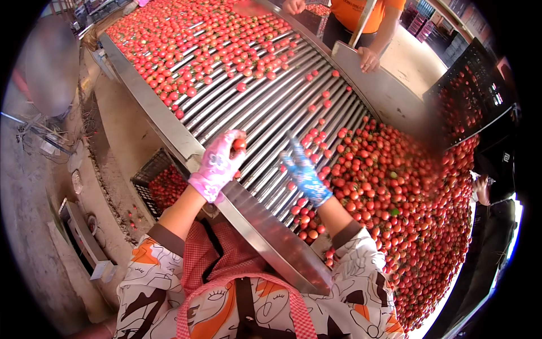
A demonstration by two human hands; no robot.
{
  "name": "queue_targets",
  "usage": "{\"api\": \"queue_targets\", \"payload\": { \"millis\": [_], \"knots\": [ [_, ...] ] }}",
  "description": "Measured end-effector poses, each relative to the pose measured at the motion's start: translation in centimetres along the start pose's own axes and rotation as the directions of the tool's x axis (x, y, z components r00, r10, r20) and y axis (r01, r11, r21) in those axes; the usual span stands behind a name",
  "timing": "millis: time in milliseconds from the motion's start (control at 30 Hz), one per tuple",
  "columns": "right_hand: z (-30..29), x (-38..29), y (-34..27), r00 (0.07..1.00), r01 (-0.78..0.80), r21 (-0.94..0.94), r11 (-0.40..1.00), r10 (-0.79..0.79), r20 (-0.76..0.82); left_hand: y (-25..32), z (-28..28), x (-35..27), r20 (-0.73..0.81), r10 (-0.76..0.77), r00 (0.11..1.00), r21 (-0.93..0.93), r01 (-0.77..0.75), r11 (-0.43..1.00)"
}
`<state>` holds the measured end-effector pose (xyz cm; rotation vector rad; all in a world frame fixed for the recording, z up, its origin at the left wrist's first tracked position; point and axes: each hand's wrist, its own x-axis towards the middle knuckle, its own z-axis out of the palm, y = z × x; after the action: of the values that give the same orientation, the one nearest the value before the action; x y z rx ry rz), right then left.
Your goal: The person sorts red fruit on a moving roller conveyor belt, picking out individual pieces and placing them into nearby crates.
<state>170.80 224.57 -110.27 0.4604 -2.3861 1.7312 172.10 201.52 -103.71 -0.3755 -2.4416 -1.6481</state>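
Observation:
My left hand (220, 165), in a pink flowered glove, holds a small red tomato (239, 144) between thumb and fingers above the near side of a metal roller conveyor (258, 114). To its right, my right hand (302, 171), in a blue patterned glove, is spread over the rollers and a little blurred. Loose tomatoes (315, 137) lie on the rollers beside its fingers. A dense mass of tomatoes (406, 190) fills the area to the right of the rollers. Many more tomatoes (190, 46) cover the conveyor's far left part.
A metal side rail (148, 101) borders the conveyor, with a black crate (146, 190) of tomatoes below it. Across the conveyor stands a person in an orange shirt (360, 17), one hand on a metal panel (389, 84). A black crate (470, 93) tilts over the tomatoes at right.

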Motion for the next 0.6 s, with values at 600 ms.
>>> {"api": "queue_targets", "payload": {
  "millis": [600],
  "knots": [
    [-15.6, -11.5, 8.8, 0.885, -0.459, -0.863, 0.211, 0.188, -0.425, -2.4, 0.1, -1.3, -0.015, 0.051, 0.999, -0.059, -0.052, 0.997]
  ]
}}
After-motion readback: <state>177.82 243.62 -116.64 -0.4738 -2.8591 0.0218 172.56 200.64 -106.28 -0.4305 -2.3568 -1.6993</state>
